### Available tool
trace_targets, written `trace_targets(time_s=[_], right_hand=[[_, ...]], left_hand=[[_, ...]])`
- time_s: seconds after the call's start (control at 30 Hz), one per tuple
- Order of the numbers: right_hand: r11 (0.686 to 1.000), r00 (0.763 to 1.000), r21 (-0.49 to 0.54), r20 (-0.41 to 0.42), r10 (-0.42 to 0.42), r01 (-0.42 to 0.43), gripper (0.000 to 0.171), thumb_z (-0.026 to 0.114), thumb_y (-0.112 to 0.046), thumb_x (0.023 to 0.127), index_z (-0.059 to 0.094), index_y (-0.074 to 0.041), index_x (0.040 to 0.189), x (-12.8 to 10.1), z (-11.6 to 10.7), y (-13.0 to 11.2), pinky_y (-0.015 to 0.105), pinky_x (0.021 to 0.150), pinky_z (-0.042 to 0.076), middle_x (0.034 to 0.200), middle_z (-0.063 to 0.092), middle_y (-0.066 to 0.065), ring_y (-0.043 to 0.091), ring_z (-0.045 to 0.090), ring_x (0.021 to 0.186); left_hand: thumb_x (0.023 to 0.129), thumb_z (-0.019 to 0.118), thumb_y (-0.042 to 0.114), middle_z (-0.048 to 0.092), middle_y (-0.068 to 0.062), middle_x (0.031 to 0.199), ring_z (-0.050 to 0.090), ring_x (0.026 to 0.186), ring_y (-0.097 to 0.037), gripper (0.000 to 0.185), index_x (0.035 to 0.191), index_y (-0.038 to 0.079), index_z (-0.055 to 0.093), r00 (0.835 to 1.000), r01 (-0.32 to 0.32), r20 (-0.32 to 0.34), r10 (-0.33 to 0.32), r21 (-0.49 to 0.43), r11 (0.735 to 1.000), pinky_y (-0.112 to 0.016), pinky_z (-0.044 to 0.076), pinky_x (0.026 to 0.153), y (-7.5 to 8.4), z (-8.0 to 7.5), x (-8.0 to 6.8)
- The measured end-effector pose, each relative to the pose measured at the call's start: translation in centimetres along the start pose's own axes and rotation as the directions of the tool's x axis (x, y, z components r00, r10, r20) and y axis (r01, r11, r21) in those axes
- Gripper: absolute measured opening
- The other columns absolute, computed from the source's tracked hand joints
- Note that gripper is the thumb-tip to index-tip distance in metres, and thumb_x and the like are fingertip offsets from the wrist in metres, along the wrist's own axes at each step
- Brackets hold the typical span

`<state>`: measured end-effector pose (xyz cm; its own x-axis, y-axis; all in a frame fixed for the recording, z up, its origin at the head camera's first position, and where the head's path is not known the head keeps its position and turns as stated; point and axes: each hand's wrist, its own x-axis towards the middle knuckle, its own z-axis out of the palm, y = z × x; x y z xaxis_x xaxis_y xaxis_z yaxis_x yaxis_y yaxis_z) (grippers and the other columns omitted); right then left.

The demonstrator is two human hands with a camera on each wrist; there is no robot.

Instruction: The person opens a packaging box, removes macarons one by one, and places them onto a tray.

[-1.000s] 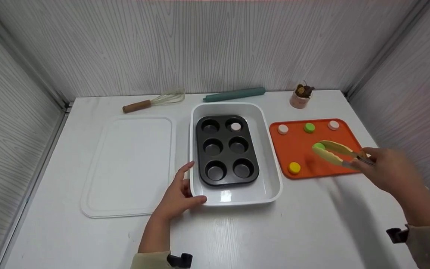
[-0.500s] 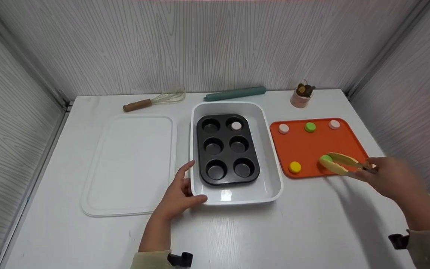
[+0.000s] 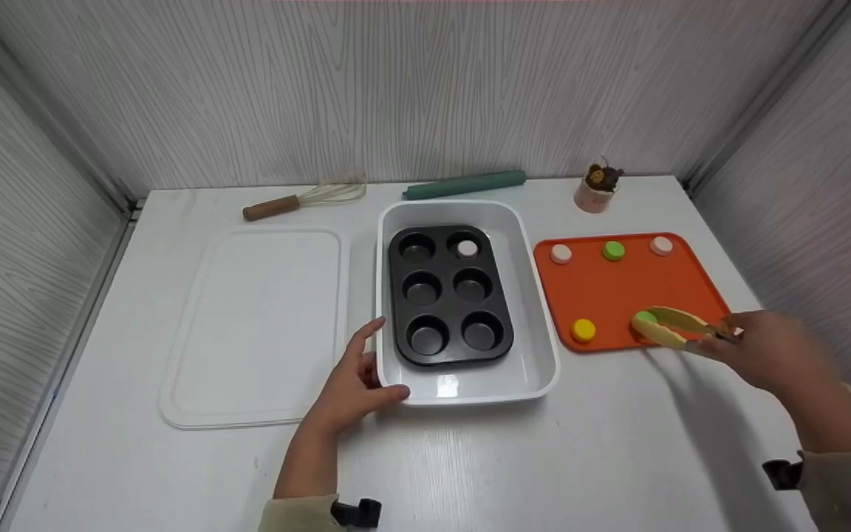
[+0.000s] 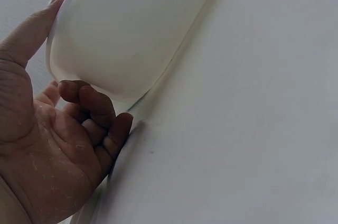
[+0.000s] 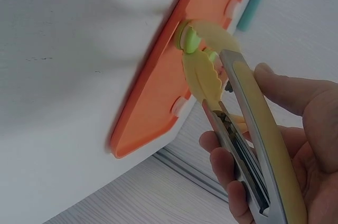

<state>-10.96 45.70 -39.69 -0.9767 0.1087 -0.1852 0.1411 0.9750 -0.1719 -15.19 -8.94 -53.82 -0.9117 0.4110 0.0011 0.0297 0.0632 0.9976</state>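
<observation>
My left hand holds the near left corner of a deep white tray, thumb on the front rim and other fingers along its left side. Inside that tray lies a black muffin tin, with a pale pink macaron in its far right cup. My right hand grips tongs with yellow tips. Between those tips sits a green macaron, low over the orange tray; whether it touches the tray I cannot tell.
On the orange tray stand a yellow macaron, another green macaron and two pale pink ones. A white lid lies at left. Along the back are a whisk, a green rolling pin and a small potted plant.
My right hand has lowered the tongs and the green macaron toward the near edge of the orange tray, then stayed almost still. The left hand keeps its place at the white tray's corner.
</observation>
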Motion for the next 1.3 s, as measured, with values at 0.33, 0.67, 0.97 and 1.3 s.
trace_targets(time_s=[0.33,0.67,0.97,1.3], right_hand=[[0.999,1.000,0.034,-0.005,-0.011,0.012,0.045,0.068,-0.055,0.099,0.064,-0.013,0.082,0.2,0.4,0.3,0.035,0.054,0.037,0.062,0.053,-0.004,0.020,0.050,0.060],[0.997,0.999,0.072,-0.029,0.037,-0.035,0.086,0.067,-0.066,0.095,0.063,0.015,0.124,0.2,-0.6,0.3,0.036,0.057,0.045,0.086,0.069,0.016,0.025,0.060,0.070],[0.999,0.998,0.052,-0.066,0.016,-0.012,0.093,0.066,-0.068,0.095,0.058,0.016,0.132,1.3,-1.0,-2.0,0.040,0.060,0.048,0.098,0.069,0.025,0.033,0.064,0.078],[0.996,0.993,0.082,-0.110,0.048,-0.039,0.098,0.065,-0.074,0.092,0.055,0.011,0.140,4.6,-0.6,-7.4,0.059,0.079,0.052,0.127,0.065,0.033,0.047,0.063,0.103]], left_hand=[[0.081,0.091,0.012,0.069,-0.015,0.092,0.059,0.070,-0.015,0.110,0.168,0.017,0.024,1.000,0.008,-0.015,-0.008,0.012,1.000,-0.027,0.048,0.065,0.1,0.2,0.1],[0.081,0.092,0.012,0.068,-0.013,0.089,0.058,0.069,-0.013,0.109,0.168,0.019,0.025,1.000,0.002,-0.021,-0.001,0.019,1.000,-0.026,0.047,0.064,0.0,0.1,0.0],[0.082,0.090,0.011,0.070,-0.022,0.098,0.062,0.073,-0.016,0.109,0.168,0.018,0.024,1.000,0.005,-0.013,-0.005,0.019,1.000,-0.027,0.050,0.068,0.2,-0.1,0.0],[0.082,0.090,0.011,0.072,-0.021,0.098,0.063,0.072,-0.016,0.109,0.167,0.017,0.024,1.000,-0.003,-0.010,0.003,0.023,1.000,-0.027,0.049,0.066,0.0,0.0,0.0]])
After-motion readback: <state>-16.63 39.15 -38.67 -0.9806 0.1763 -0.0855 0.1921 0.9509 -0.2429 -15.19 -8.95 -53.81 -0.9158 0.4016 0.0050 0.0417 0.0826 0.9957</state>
